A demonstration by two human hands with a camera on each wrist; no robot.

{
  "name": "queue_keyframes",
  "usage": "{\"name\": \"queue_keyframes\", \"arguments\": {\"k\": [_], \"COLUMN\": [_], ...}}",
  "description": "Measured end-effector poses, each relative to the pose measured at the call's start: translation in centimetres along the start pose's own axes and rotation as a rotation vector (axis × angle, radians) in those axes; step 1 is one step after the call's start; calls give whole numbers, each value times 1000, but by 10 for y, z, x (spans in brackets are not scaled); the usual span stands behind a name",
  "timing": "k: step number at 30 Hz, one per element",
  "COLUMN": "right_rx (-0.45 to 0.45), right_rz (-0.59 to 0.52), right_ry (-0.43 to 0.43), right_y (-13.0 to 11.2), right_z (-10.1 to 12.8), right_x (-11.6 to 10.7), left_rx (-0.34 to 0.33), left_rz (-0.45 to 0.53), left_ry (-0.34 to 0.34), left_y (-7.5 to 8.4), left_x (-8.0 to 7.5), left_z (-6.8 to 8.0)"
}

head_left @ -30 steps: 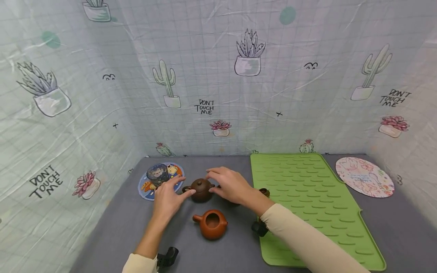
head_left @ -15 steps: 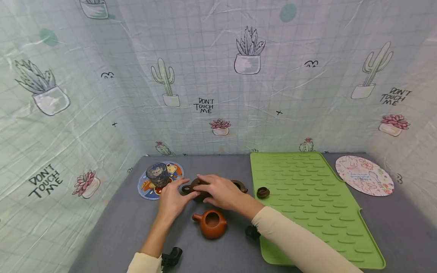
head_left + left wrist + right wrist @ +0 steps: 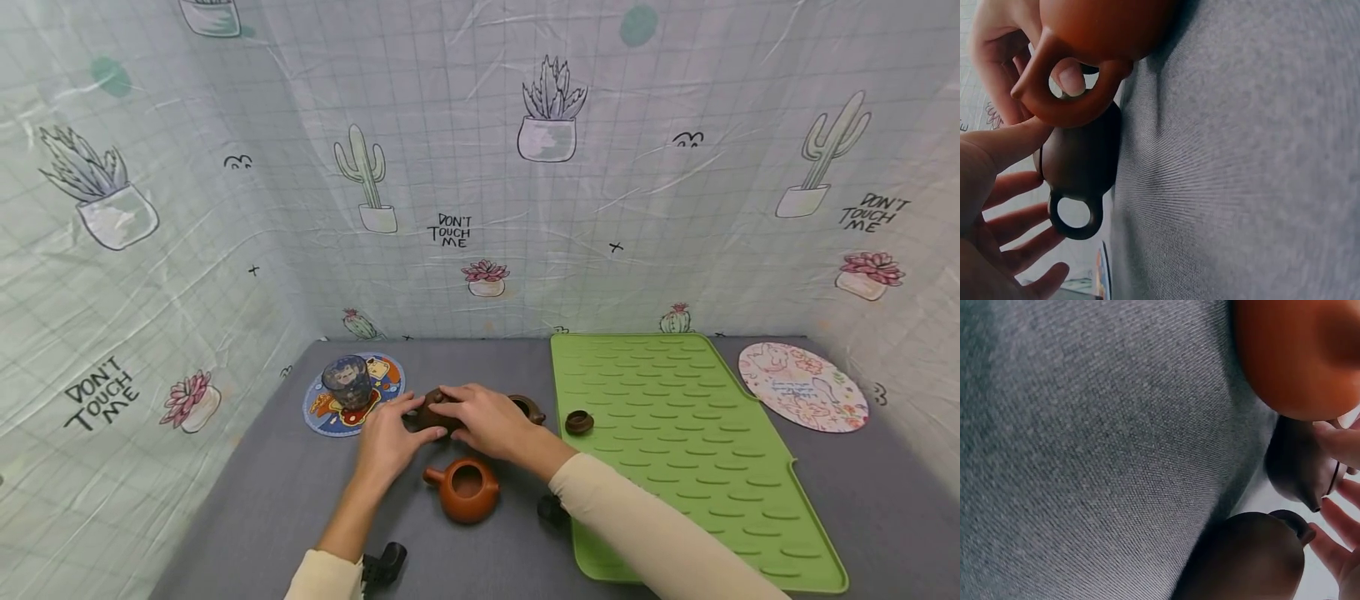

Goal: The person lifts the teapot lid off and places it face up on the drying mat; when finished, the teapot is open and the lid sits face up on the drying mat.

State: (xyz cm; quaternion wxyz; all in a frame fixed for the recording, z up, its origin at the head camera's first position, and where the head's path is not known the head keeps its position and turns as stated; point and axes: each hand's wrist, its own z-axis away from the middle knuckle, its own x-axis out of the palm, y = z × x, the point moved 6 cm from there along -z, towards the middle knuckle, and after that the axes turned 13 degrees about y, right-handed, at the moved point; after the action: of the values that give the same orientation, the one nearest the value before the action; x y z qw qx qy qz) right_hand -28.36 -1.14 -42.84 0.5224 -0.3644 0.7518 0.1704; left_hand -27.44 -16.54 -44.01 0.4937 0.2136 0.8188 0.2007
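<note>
In the head view a dark brown teapot (image 3: 429,414) stands between my two hands. My left hand (image 3: 386,440) grips it from the left, thumb on the near side and forefinger on the far side; its ring handle shows in the left wrist view (image 3: 1079,219). From the right, my right hand (image 3: 491,421) pinches at the lid knob (image 3: 437,397). The right wrist view shows this teapot's body (image 3: 1297,456) and spout close to my right fingers. Nearer to me sits an orange teapot (image 3: 467,493) without a lid, its handle pointing left.
Another dark teapot (image 3: 531,409), lidless, is partly hidden behind my right hand. A small dark lid (image 3: 579,422) lies on the green mat (image 3: 697,467). At left, a dark glass (image 3: 348,382) stands on a blue round mat (image 3: 321,422). A pink round mat (image 3: 802,387) lies far right.
My right hand has moved left onto the teapot's lid, uncovering the lidless dark teapot and the lid on the mat. My left hand has come in to grip the teapot.
</note>
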Motion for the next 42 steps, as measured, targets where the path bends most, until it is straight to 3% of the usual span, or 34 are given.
{"name": "queue_keyframes", "arguments": {"k": [35,42], "right_rx": [-26,1], "right_rz": [-33,-54], "right_ry": [92,69], "right_y": [-1,-1], "right_z": [-10,-9], "right_x": [4,4], "left_rx": [-24,-28], "left_rz": [10,17], "left_ry": [43,29], "left_y": [-6,-6], "left_x": [0,3], "left_z": [-9,-7]}}
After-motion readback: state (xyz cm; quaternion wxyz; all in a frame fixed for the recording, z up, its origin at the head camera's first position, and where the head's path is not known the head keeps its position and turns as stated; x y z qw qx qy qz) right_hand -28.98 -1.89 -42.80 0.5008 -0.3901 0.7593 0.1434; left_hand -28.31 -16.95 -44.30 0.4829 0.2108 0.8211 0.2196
